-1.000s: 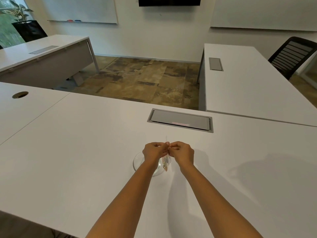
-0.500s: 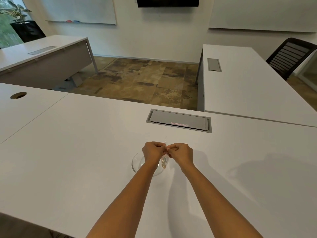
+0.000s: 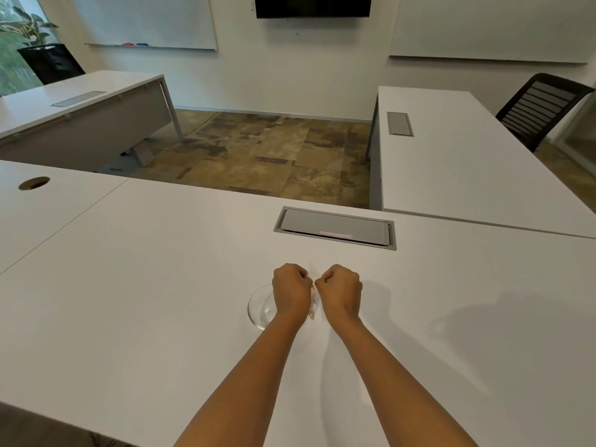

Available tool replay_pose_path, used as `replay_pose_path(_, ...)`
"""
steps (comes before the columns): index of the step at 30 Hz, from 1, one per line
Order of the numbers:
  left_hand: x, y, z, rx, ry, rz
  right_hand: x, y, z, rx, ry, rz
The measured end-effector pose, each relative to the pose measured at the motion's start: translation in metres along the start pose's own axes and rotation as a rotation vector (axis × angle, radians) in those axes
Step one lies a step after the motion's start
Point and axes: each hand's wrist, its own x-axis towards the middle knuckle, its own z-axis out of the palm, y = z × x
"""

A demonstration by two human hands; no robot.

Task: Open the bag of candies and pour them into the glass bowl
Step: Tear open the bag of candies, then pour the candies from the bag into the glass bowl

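Forearms reached in from the near edge of the white table (image 3: 145, 285), both fists meeting just above the glass bowl (image 3: 259, 306). Left hand (image 3: 290, 290) and right hand (image 3: 340, 291) were curled tight, each pinching one side of a small clear bag of candies (image 3: 314, 301) that hung between them, directly over the bowl's right rim. Likely reason for that position: tearing over the bowl so anything that drops lands inside. Knuckles were slightly apart, so the pull looked underway; whether the seal had given was too small to tell. Bowl looked empty, so pouring not started. Any print on the bag was unreadable; only a yellowish fleck showed at the top and bottom.

Beyond the bowl, a grey cable hatch (image 3: 335, 228) sat flush in the table, with a small red-lettered sticker, illegible. Further beyond the bowl: patterned floor, two more desks, a mesh chair (image 3: 541, 108), whiteboards, a dark screen (image 3: 312, 5) on the far wall.
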Motion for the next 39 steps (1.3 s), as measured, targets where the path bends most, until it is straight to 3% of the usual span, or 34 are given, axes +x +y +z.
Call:
replay_pose_path(7, 0.001, -0.005, -0.008, 0.040, 0.023, -0.002, 0.006, 0.012, -0.012, -0.118, 0.017, -0.056)
replay_pose_path(14, 0.000, -0.001, -0.008, 0.091, -0.003, 0.130, 0.004, 0.021, -0.011, -0.192, -0.082, -0.325)
replay_pose_path(24, -0.002, -0.004, -0.011, 0.321, -0.050, 0.215, 0.006, 0.023, -0.011, -0.349, -0.055, -0.231)
replay_pose_path(27, -0.001, -0.002, -0.012, 0.355, -0.035, 0.297, 0.004, 0.025, -0.012, -0.208, -0.031, -0.227)
replay_pose_path(34, 0.005, 0.004, -0.025, 0.322, 0.025, 0.457, 0.017, 0.038, -0.027, 0.513, -0.111, -0.111)
replay_pose_path(39, 0.013, 0.006, -0.034, 0.220, 0.053, 0.489, 0.031, 0.046, -0.030, 0.424, -0.347, -0.054)
